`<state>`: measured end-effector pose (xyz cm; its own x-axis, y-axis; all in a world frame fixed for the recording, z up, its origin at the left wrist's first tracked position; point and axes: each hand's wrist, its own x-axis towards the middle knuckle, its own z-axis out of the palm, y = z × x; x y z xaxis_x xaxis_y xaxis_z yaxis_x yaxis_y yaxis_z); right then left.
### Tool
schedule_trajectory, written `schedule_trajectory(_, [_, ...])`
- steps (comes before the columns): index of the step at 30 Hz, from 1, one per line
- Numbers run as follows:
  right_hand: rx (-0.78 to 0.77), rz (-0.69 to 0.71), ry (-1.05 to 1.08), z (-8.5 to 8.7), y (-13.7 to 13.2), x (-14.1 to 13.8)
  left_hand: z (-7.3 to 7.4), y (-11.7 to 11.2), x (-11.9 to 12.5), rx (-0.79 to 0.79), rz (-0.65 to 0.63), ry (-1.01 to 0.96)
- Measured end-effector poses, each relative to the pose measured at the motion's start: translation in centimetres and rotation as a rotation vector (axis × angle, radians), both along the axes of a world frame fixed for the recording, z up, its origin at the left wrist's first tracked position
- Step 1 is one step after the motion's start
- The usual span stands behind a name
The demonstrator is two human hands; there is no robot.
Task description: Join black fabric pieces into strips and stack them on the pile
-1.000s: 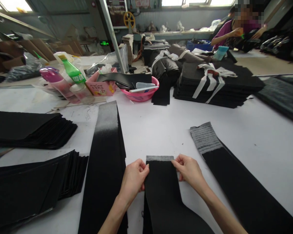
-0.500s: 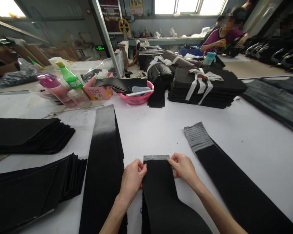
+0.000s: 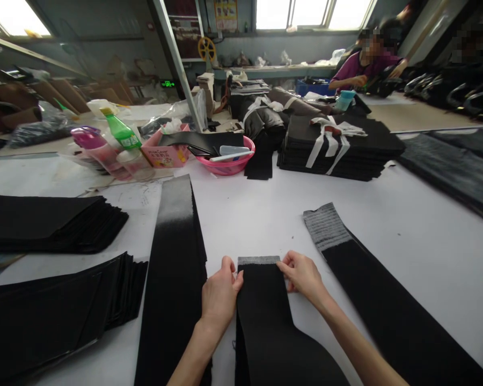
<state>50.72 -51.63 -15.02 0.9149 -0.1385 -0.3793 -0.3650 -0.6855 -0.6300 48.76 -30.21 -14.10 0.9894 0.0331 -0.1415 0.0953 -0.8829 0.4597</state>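
Note:
A black sheet piece (image 3: 273, 321) with a narrow grey band across its far end lies in front of me, its near part curving up and to the right. My right hand (image 3: 301, 272) pinches this end at its right corner, thumb and index finger together. At the left corner is my left hand (image 3: 221, 292), its thumb against the edge and its index finger raised apart from the thumb. Its other fingers are mostly hidden. Left of that hand stretches a stack of long black strips (image 3: 173, 279) with a greyish far end. Another black strip (image 3: 378, 289) with a grey striped end lies to the right.
Two fanned stacks of black pieces (image 3: 36, 220) lie at the left. Farther back stand a green bottle (image 3: 123, 131), a pink box (image 3: 167, 155), a pink basket (image 3: 229, 167) and a tied black bundle (image 3: 338, 150). A person (image 3: 364, 69) sits at another table.
My left index finger has lifted away from the thumb at the sheet's left corner. My right hand keeps its pinch. The view has shifted slightly.

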Motion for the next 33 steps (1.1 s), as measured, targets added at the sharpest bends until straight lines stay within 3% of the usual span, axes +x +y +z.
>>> schedule_trajectory(4, [0.031,-0.014,-0.005,-0.5,0.0,0.0,0.1,-0.6,-0.5,0.267,-0.323,-0.31])
schedule_trajectory(7, [0.073,-0.015,0.001,-0.9,-0.2,0.1,-0.3,-0.6,-0.6,0.343,-0.466,-0.364])
schedule_trajectory(12, [0.032,-0.042,-0.018,-0.1,-0.6,0.0,-0.6,0.0,-0.5,0.358,-0.495,-0.358])
schedule_trajectory(14, [-0.08,-0.034,-0.18,0.6,0.0,-0.5,-0.6,0.1,-0.4,0.346,-0.503,-0.352])
schedule_trajectory(16, [-0.199,0.098,-0.443,1.1,1.0,-1.2,-0.5,0.2,-0.4,0.334,-0.506,-0.349])
schedule_trajectory(18, [-0.261,0.341,-0.656,1.0,2.1,-2.1,-0.4,0.4,-0.4,0.316,-0.51,-0.354])
schedule_trajectory(20, [-0.282,0.521,-0.728,0.2,2.6,-3.0,-0.4,0.5,-0.4,0.292,-0.509,-0.358])
schedule_trajectory(21, [-0.303,0.547,-0.737,-0.4,2.5,-3.3,-0.3,0.6,-0.4,0.277,-0.508,-0.358])
schedule_trajectory(26, [-0.375,0.415,-0.717,-1.9,0.0,-4.2,-0.5,1.3,-0.2,0.221,-0.431,-0.367])
schedule_trajectory(30, [-0.263,0.316,-0.625,-0.6,-1.4,-3.5,-0.5,2.0,0.2,0.194,-0.429,-0.364])
schedule_trajectory(33, [-0.239,0.254,-0.6,1.1,-1.0,-2.0,-0.2,2.2,0.3,0.181,-0.439,-0.369])
